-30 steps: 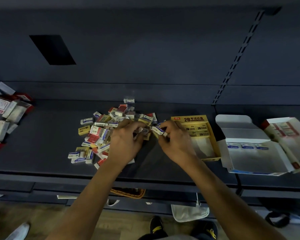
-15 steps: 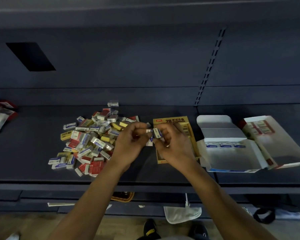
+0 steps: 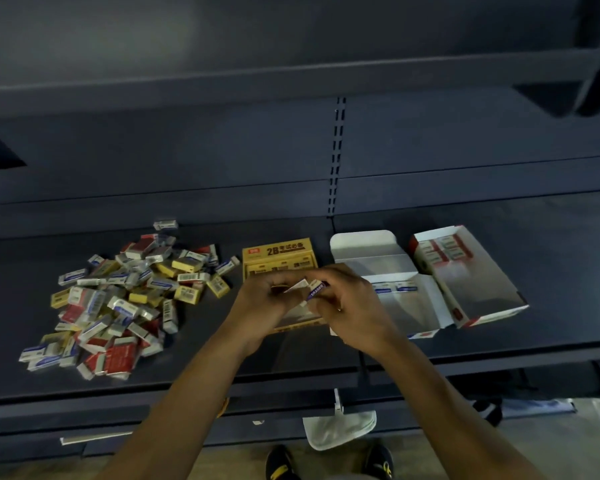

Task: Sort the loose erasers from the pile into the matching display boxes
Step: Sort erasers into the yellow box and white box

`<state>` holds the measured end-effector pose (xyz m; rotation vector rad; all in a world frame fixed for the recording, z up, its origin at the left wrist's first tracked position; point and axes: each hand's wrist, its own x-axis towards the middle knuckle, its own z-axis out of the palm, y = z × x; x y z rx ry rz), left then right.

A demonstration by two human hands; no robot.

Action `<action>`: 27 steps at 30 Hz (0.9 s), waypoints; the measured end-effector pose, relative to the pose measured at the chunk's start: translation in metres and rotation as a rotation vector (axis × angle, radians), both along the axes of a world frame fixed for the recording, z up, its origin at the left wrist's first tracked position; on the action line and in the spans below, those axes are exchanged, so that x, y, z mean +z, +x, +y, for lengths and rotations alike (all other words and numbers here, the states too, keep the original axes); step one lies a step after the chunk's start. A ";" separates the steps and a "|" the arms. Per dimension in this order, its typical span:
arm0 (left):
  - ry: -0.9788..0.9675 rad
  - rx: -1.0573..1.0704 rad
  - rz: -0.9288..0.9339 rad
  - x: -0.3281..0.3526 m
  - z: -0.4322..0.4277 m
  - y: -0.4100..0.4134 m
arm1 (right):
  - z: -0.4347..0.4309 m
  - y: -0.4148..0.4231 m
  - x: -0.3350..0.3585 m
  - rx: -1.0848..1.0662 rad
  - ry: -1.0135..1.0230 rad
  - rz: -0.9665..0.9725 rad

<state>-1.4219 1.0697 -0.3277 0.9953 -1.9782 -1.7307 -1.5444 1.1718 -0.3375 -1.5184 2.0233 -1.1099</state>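
Left hand (image 3: 262,304) and right hand (image 3: 355,308) pinch erasers (image 3: 315,289) over yellow box (image 3: 278,252); the blue-sleeved one risks dropping into this wrong box.

- The single view comes from a wide-angle camera on the person's head, looking forward and down onto a dark shelf (image 3: 222,368).
- It faces the shelving's back panel (image 3: 187,150), which fills the far, upper half of the picture.
- Both forearms enter from the near edge. The left hand (image 3: 260,306) and right hand (image 3: 354,313) meet at centre, close below the lens, pinching an eraser (image 3: 315,289).
- The pile (image 3: 118,299) sits left, the yellow box (image 3: 278,252) is at centre behind the hands, and the white box (image 3: 392,268) and red-and-white box (image 3: 478,282) are right.
- Floor (image 3: 236,460) and shoe tips (image 3: 281,460) show at the nearest edge, almost straight beneath the camera.
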 end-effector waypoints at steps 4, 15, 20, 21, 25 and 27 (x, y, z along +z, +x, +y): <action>-0.114 -0.045 -0.016 0.000 0.012 -0.018 | 0.015 -0.017 0.002 -0.034 0.014 0.098; -0.600 -0.161 -0.222 -0.004 0.031 -0.055 | 0.046 -0.062 -0.008 -0.206 0.098 0.219; -0.842 -0.179 -0.257 -0.013 0.040 -0.069 | 0.050 -0.072 -0.019 -0.204 0.191 0.240; -0.884 -0.184 -0.264 -0.014 0.042 -0.071 | 0.051 -0.073 -0.022 -0.192 0.193 0.247; -1.011 -0.202 -0.349 -0.017 0.050 -0.076 | 0.051 -0.074 -0.025 -0.203 0.212 0.277; -1.040 -0.212 -0.359 -0.017 0.051 -0.077 | 0.051 -0.074 -0.024 -0.206 0.236 0.283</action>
